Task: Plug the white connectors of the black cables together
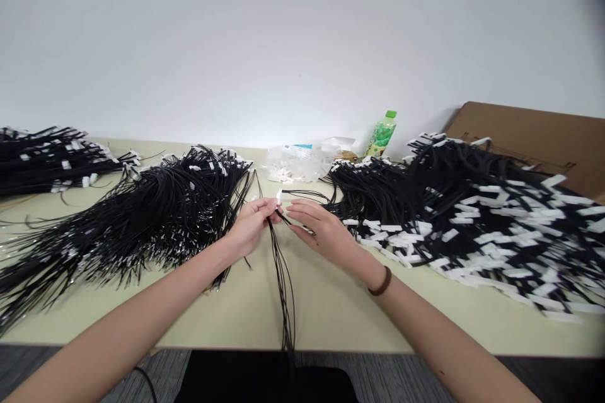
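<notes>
My left hand (253,225) pinches a small white connector (278,196) at the top of a thin bundle of black wires (283,283) that hangs down over the table's front edge. Right beside it, my right hand (319,230) has its fingers closed on the same black wires just below the connector. Both hands meet over the middle of the pale table (331,308). A brown band (380,282) is on my right wrist.
A big heap of bare black wires (142,220) lies left, another pile (47,160) far left. Wires with white connectors (472,220) are heaped right. At the back are a bag of white connectors (295,164), a green bottle (380,133) and cardboard (529,138).
</notes>
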Demonstrator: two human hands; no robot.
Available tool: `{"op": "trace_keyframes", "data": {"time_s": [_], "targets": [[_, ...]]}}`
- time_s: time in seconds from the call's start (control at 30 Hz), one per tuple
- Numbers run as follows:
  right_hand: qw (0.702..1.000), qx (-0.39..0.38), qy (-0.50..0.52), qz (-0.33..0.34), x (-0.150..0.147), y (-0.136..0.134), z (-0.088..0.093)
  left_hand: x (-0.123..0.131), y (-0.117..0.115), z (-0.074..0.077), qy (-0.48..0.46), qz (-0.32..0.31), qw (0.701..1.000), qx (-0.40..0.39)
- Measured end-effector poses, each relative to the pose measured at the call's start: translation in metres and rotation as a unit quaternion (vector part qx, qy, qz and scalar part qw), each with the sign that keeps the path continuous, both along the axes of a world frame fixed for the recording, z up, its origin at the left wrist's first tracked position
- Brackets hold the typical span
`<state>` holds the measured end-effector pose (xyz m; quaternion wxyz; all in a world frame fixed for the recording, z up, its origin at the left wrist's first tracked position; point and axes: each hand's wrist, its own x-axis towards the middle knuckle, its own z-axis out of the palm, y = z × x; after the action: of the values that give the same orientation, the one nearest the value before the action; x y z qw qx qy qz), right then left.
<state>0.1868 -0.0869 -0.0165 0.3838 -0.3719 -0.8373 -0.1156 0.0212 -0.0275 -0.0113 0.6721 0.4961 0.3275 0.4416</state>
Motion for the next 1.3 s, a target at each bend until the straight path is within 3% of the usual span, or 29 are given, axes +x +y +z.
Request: {"op": "trace_keyframes", "data": {"time_s": [0.3, 0.53, 1.0, 1.3], "targets": [[0.998, -0.041, -0.038, -0.01, 0.0, -0.003, 0.006, -0.003, -0.001, 0.008, -0.041, -0.005, 0.999, 0.019], [0.993, -0.034, -0.08, -0.076, 0.002, -0.006, 0.007, -0.003, -0.001, 0.01, -0.083, -0.02, 0.996, 0.007], [0.977, 0.075, -0.103, -0.171, 0.008, 0.001, 0.006, -0.004, -0.001, 0.01, -0.006, 0.038, 0.999, 0.0], [0.984, 0.081, -0.039, -0.155, 0.005, 0.002, 0.001, -0.003, -0.001, 0.011, -0.041, 0.066, 0.996, -0.036]]}}
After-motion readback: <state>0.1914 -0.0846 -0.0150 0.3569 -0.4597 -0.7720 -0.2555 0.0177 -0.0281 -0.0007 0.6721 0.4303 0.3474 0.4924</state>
